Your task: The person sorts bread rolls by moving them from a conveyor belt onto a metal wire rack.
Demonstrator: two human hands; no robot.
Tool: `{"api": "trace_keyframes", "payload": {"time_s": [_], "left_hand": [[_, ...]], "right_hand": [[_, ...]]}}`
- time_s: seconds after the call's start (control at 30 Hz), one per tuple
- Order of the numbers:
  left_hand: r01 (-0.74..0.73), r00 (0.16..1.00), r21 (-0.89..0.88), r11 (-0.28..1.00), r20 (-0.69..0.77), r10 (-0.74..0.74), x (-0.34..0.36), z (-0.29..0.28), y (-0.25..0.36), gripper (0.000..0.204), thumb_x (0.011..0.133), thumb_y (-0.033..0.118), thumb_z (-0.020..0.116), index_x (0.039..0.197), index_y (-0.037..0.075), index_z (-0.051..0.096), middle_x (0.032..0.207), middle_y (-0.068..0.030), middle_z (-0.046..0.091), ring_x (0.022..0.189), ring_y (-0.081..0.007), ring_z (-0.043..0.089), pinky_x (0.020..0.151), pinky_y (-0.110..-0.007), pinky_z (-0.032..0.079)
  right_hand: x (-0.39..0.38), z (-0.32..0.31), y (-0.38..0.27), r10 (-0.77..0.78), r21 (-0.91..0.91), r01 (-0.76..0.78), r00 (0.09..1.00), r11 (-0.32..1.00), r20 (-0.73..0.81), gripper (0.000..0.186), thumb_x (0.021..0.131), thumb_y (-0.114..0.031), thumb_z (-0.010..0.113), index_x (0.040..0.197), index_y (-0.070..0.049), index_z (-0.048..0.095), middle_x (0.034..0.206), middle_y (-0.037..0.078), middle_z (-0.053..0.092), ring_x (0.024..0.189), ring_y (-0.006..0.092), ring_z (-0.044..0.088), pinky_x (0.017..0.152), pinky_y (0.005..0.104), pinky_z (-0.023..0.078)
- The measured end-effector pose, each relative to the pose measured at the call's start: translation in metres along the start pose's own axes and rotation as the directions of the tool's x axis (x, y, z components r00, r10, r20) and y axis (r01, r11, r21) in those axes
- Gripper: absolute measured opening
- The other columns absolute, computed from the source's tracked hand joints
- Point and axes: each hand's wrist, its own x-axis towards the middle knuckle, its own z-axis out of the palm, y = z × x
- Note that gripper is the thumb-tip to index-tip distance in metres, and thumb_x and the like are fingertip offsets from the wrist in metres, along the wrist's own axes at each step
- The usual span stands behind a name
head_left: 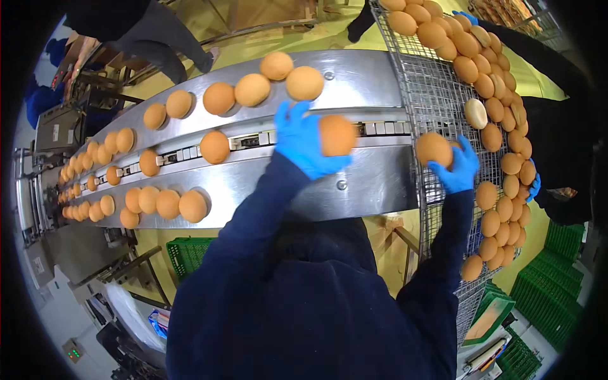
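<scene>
My left hand (297, 142), in a blue glove, grips a round brown bun (335, 135) above a steel conveyor (367, 177) with a slotted centre track. At the wire rack on the right, my right hand (457, 171), also gloved, has its fingers round another bun (434, 149); a second bun is partly hidden behind these fingers. Several buns (215, 147) sit along the track, and more lie in rows on both steel side strips.
The wire rack (423, 82) holds many buns, one pale side up (476, 113). A co-worker's gloved hand (533, 183) touches its far right edge; other workers' legs (158, 44) show at the top. Green crates (190, 253) and stacked trays (551, 294) stand below.
</scene>
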Motion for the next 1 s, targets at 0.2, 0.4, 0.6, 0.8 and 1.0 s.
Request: {"api": "trace_keyframes", "payload": {"time_s": [0.2, 0.4, 0.6, 0.8, 1.0], "left_hand": [[0.269, 0.959, 0.125, 0.955, 0.054, -0.277, -0.062, 0.036, -0.098, 0.102, 0.051, 0.071, 0.069, 0.126, 0.003, 0.052, 0.141, -0.0211, 0.034, 0.137, -0.0455, 0.011, 0.105, -0.068, 0.009], [0.110, 0.994, 0.001, 0.994, -0.027, -0.110, -0.104, 0.037, -0.098, 0.098, 0.053, 0.067, 0.071, 0.125, 0.004, 0.051, 0.143, -0.0224, 0.030, 0.135, -0.0483, 0.014, 0.105, -0.069, 0.007], [0.016, 1.000, -0.060, 0.998, -0.021, -0.017, -0.150, 0.035, -0.085, 0.094, 0.055, 0.059, 0.075, 0.127, 0.005, 0.047, 0.142, -0.0269, 0.028, 0.134, -0.0504, 0.017, 0.105, -0.068, 0.011], [-0.268, 0.963, -0.189, 0.945, -0.029, 0.268, -0.133, 0.034, -0.061, 0.081, 0.066, 0.048, 0.074, 0.133, 0.013, 0.047, 0.137, -0.0266, 0.035, 0.124, -0.0468, 0.036, 0.104, -0.060, 0.026], [-0.284, 0.959, -0.264, 0.922, -0.098, 0.268, -0.111, 0.063, -0.042, 0.070, 0.069, 0.037, 0.075, 0.130, 0.016, 0.051, 0.130, -0.0233, 0.044, 0.115, -0.0422, 0.045, 0.098, -0.049, 0.040]], "right_hand": [[0.016, 0.096, -0.171, -0.072, 0.160, 0.074, 0.997, 0.984, -0.017, 0.069, 0.057, -0.053, 0.078, 0.101, -0.002, 0.064, 0.137, 0.031, 0.037, 0.124, 0.0506, 0.032, 0.102, 0.0586, 0.026], [-0.028, 0.135, -0.199, 0.017, 0.280, 0.003, 0.997, 0.960, -0.069, 0.069, 0.057, -0.046, 0.081, 0.102, 0.003, 0.061, 0.136, 0.030, 0.039, 0.126, 0.0457, 0.033, 0.102, 0.0581, 0.028], [-0.042, 0.099, -0.171, 0.369, 0.130, -0.347, 0.840, 0.929, -0.399, 0.064, 0.060, -0.039, 0.083, 0.101, 0.006, 0.062, 0.129, 0.028, 0.048, 0.113, 0.0376, 0.053, 0.096, 0.0451, 0.042], [-0.020, 0.116, -0.174, 0.527, -0.116, -0.560, 0.819, 0.820, -0.226, 0.067, 0.082, -0.050, 0.057, 0.134, -0.010, 0.046, 0.138, 0.025, 0.038, 0.119, 0.0482, 0.041, 0.096, 0.0546, 0.038], [-0.079, 0.107, -0.180, 0.226, 0.026, -0.231, 0.912, 0.973, -0.342, 0.042, 0.085, -0.021, 0.060, 0.123, -0.004, 0.054, 0.124, 0.023, 0.051, 0.104, 0.0396, 0.055, 0.094, 0.0474, 0.040]]}}
